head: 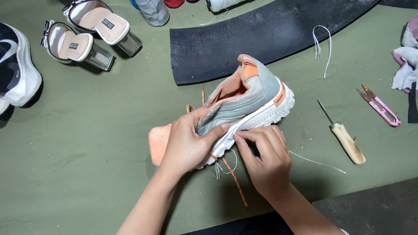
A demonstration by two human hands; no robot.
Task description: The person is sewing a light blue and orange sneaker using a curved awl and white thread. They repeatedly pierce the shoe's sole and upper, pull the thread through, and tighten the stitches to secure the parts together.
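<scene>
Grey-green mesh and orange trim mark the sneaker (246, 102) you hold tilted on its side over the middle of the olive cloth (87, 174). Your left hand (187, 141) wraps the toe end, thumb pressed against the upper just above the white sole. Your right hand (263, 154) has its fingertips pinched together at the sole's edge, beside that thumb; whether they hold a needle or thread, you cannot tell. An orange lace (233, 178) and thin white thread (318, 163) trail out below. A peach insole (157, 142) lies under your left hand.

To your right, a wooden-handled awl (346, 139) and pink snips (381, 108) rest well apart from the shoe, with open cloth between. A black rubber strip (261, 35) curves just behind the heel. Far left, two clear-heeled sandals (87, 32), each with a small dark rectangular label on its footbed, sit beside a black-and-white trainer (15, 69). The cloth's near edge meets a dark floor (374, 209) at lower right.
</scene>
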